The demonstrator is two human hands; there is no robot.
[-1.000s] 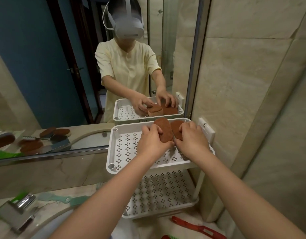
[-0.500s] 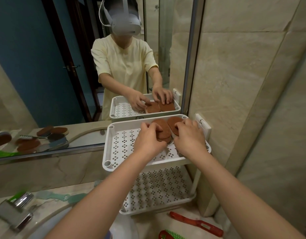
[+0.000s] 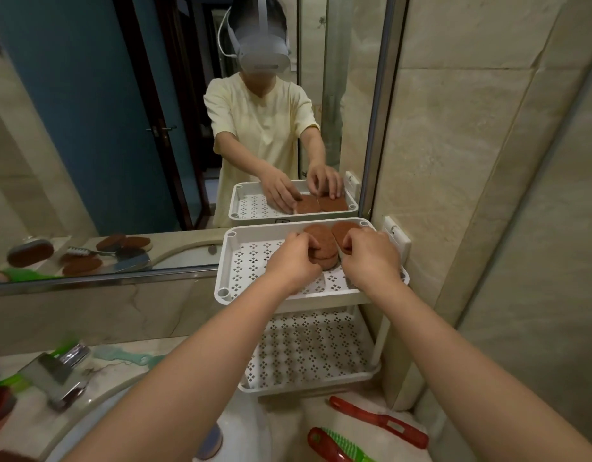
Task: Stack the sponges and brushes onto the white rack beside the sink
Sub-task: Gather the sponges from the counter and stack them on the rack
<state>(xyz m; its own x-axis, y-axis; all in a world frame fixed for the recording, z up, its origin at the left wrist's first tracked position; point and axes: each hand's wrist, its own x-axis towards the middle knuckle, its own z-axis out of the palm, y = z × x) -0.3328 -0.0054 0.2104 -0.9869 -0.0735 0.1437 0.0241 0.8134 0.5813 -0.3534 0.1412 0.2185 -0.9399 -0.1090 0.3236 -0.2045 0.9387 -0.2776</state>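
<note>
Reaching into the top tray of the white rack at centre right of the frame, the left hand is curling its fingers round the left brown sponge, while the right hand is pinching the right brown sponge just beside it. Both sponges are lying in the tray's far right corner. Below, at lower right, a red brush and a red and green brush are lying on the counter.
</note>
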